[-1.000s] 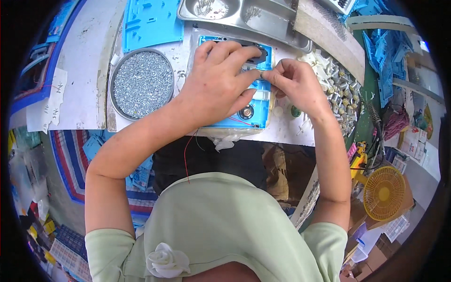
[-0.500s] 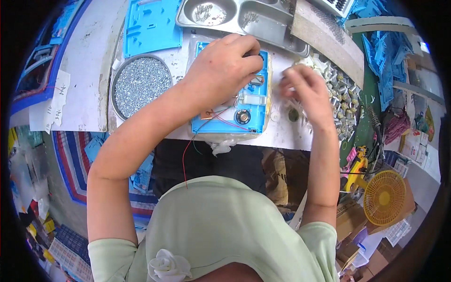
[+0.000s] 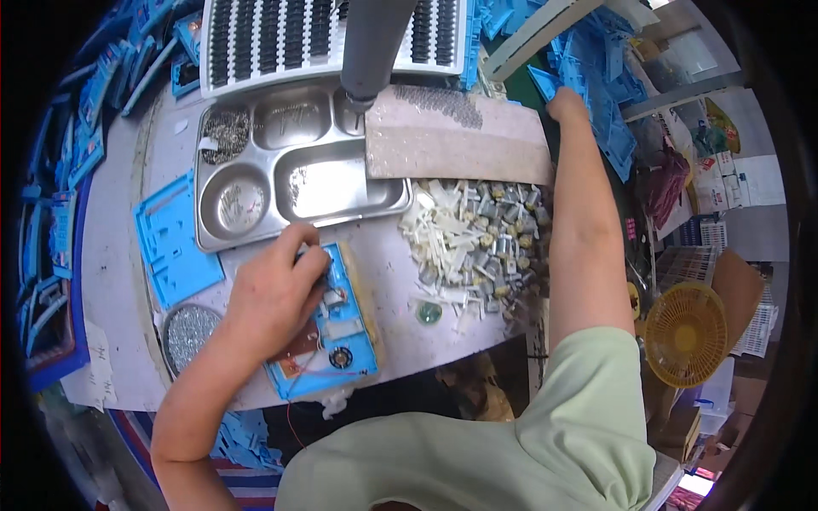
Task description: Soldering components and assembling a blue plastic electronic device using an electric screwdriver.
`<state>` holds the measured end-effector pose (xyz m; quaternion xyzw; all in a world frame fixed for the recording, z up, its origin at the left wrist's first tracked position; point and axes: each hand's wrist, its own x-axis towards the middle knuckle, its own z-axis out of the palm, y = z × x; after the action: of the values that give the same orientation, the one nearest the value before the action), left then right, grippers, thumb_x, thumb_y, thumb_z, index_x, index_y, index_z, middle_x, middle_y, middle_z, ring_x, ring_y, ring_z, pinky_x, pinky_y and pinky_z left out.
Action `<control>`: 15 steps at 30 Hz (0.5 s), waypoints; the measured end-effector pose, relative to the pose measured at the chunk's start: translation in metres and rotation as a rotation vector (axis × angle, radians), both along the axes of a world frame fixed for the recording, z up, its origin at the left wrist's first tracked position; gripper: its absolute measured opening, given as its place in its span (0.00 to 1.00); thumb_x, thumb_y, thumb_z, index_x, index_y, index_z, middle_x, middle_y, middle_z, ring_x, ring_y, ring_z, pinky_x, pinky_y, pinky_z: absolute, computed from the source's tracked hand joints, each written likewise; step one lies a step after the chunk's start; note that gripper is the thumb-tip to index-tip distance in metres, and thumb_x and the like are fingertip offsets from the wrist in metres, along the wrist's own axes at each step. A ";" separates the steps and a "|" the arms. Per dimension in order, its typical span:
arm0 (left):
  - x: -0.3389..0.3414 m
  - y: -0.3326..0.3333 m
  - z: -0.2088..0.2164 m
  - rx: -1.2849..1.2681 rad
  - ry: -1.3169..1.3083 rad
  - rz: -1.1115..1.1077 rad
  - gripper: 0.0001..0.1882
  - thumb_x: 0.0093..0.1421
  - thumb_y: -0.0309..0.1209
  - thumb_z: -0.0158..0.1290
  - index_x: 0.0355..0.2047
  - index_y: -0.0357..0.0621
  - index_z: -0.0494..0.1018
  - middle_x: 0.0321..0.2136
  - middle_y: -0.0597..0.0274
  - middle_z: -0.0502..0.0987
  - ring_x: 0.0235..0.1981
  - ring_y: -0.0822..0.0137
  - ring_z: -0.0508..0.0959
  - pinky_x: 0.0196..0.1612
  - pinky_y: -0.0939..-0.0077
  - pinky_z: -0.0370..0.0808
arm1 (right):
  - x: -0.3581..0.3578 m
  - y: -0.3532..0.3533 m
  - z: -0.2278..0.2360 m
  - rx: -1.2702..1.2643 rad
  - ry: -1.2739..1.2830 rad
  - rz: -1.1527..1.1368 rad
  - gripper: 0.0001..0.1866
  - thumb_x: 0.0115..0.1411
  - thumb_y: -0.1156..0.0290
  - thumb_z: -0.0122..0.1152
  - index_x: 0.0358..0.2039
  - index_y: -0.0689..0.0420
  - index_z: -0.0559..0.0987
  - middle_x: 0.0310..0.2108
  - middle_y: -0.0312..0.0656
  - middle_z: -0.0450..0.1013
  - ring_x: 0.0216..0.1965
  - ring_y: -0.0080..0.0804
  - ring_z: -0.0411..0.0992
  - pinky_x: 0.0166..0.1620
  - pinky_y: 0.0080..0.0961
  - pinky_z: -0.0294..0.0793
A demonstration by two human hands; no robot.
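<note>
My left hand [image 3: 277,285] lies over the upper part of a blue plastic casing [image 3: 362,353], its fingers curled closed. Whatever the fingertips hold is hidden beneath them. Inside the casing show a small round black speaker [image 3: 341,357], a white part [image 3: 343,329], a brown board [image 3: 300,342] and thin red wires. At the far right, my right arm is stretched out, and my right hand [image 3: 567,106] is against a heap of blue plastic parts [image 3: 609,94]. Its fingers are mostly hidden.
A steel compartment tray [image 3: 256,162] with small metal parts stands behind the casing. Left are a blue panel [image 3: 175,238] and a bowl of screws [image 3: 189,332]. Small motors and white pieces [image 3: 486,243] lie right, beside a board [image 3: 460,140]. A grey tool [image 3: 371,51] hangs overhead.
My right hand has moved from beside the casing to the heap of blue parts at the far right. My left hand has stayed on the casing. The view has shifted.
</note>
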<state>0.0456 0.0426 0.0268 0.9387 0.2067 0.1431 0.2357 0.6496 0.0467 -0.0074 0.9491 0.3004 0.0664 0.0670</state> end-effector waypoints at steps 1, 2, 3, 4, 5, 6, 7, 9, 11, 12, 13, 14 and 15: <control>-0.004 0.000 0.000 0.001 -0.005 0.013 0.18 0.48 0.23 0.64 0.38 0.43 0.71 0.46 0.55 0.73 0.39 0.50 0.80 0.39 0.57 0.77 | -0.016 0.012 -0.003 -0.044 0.009 0.034 0.18 0.63 0.69 0.55 0.52 0.57 0.82 0.56 0.54 0.76 0.59 0.53 0.74 0.61 0.44 0.74; -0.007 0.000 -0.001 0.000 -0.010 0.028 0.18 0.47 0.23 0.65 0.38 0.44 0.71 0.46 0.54 0.73 0.38 0.49 0.80 0.39 0.57 0.77 | -0.033 0.021 -0.003 -0.031 0.052 -0.009 0.19 0.65 0.71 0.53 0.54 0.58 0.80 0.58 0.55 0.74 0.61 0.54 0.72 0.62 0.47 0.72; -0.009 -0.001 -0.003 -0.009 -0.017 0.034 0.18 0.47 0.23 0.66 0.37 0.44 0.71 0.47 0.54 0.72 0.37 0.49 0.80 0.39 0.58 0.77 | -0.022 0.026 -0.009 -0.015 0.006 0.017 0.18 0.65 0.70 0.53 0.54 0.58 0.81 0.58 0.55 0.75 0.60 0.54 0.73 0.61 0.47 0.73; -0.011 -0.001 -0.005 -0.019 -0.015 0.034 0.18 0.47 0.23 0.66 0.37 0.44 0.71 0.47 0.53 0.72 0.38 0.49 0.80 0.40 0.58 0.77 | 0.004 0.028 -0.022 -0.006 -0.028 0.048 0.18 0.65 0.69 0.53 0.53 0.57 0.81 0.57 0.54 0.76 0.59 0.54 0.74 0.60 0.48 0.74; -0.014 0.000 -0.004 -0.011 -0.019 0.013 0.18 0.48 0.22 0.66 0.37 0.44 0.71 0.47 0.53 0.72 0.39 0.49 0.79 0.40 0.58 0.77 | 0.031 0.031 -0.038 -0.001 -0.050 0.090 0.18 0.66 0.68 0.53 0.53 0.57 0.82 0.57 0.54 0.76 0.59 0.55 0.75 0.60 0.48 0.75; -0.012 0.002 -0.005 -0.012 -0.031 -0.014 0.18 0.48 0.22 0.66 0.37 0.44 0.71 0.47 0.53 0.72 0.39 0.48 0.79 0.41 0.58 0.77 | 0.075 0.027 -0.034 0.118 -0.096 0.083 0.18 0.64 0.65 0.56 0.49 0.58 0.84 0.51 0.53 0.80 0.54 0.54 0.78 0.56 0.49 0.77; -0.002 0.006 -0.010 -0.035 -0.107 -0.107 0.18 0.48 0.22 0.66 0.37 0.44 0.70 0.48 0.53 0.72 0.40 0.48 0.79 0.41 0.58 0.77 | 0.180 -0.025 0.024 0.077 -0.035 0.124 0.20 0.62 0.61 0.59 0.47 0.60 0.84 0.44 0.53 0.82 0.47 0.54 0.81 0.50 0.51 0.78; -0.010 0.011 0.002 -0.075 -0.064 -0.136 0.18 0.49 0.22 0.65 0.38 0.44 0.70 0.49 0.53 0.72 0.41 0.48 0.79 0.42 0.58 0.77 | 0.185 -0.021 0.066 0.347 0.371 0.095 0.21 0.58 0.57 0.66 0.43 0.61 0.85 0.33 0.47 0.81 0.30 0.36 0.79 0.36 0.36 0.80; -0.010 0.012 -0.004 -0.053 -0.080 -0.130 0.18 0.49 0.21 0.65 0.38 0.43 0.69 0.49 0.53 0.72 0.43 0.47 0.79 0.44 0.58 0.77 | 0.194 -0.057 0.125 0.770 0.626 -0.009 0.20 0.60 0.57 0.68 0.45 0.59 0.85 0.37 0.39 0.78 0.29 0.29 0.75 0.31 0.27 0.77; -0.012 0.011 -0.010 -0.004 -0.083 -0.106 0.19 0.49 0.21 0.65 0.38 0.43 0.69 0.50 0.53 0.72 0.44 0.47 0.79 0.44 0.58 0.77 | 0.173 -0.061 0.149 0.795 0.672 0.004 0.20 0.61 0.57 0.68 0.47 0.59 0.84 0.39 0.38 0.78 0.31 0.29 0.75 0.32 0.25 0.76; -0.019 0.007 -0.008 0.042 -0.065 -0.061 0.19 0.48 0.21 0.65 0.38 0.43 0.69 0.50 0.53 0.72 0.45 0.47 0.79 0.45 0.58 0.77 | 0.122 -0.046 0.156 0.810 0.746 0.029 0.21 0.62 0.57 0.68 0.49 0.59 0.84 0.41 0.36 0.77 0.32 0.28 0.75 0.33 0.24 0.76; -0.019 0.006 -0.007 0.059 -0.043 -0.039 0.16 0.52 0.23 0.63 0.40 0.44 0.71 0.49 0.55 0.72 0.44 0.50 0.79 0.45 0.59 0.77 | 0.074 -0.058 0.179 0.828 0.793 0.034 0.21 0.63 0.57 0.68 0.51 0.58 0.83 0.42 0.35 0.76 0.34 0.27 0.76 0.34 0.22 0.75; -0.015 0.004 -0.007 0.071 -0.077 -0.054 0.16 0.52 0.23 0.63 0.40 0.44 0.71 0.49 0.55 0.72 0.44 0.49 0.79 0.46 0.59 0.77 | 0.048 -0.083 0.211 0.747 0.732 0.102 0.23 0.63 0.58 0.67 0.54 0.58 0.82 0.46 0.37 0.76 0.40 0.27 0.74 0.39 0.22 0.75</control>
<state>0.0302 0.0465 0.0195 0.9456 0.1666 0.1800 0.2138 0.6977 -0.0360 0.2037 0.8534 0.3060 -0.1639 -0.3889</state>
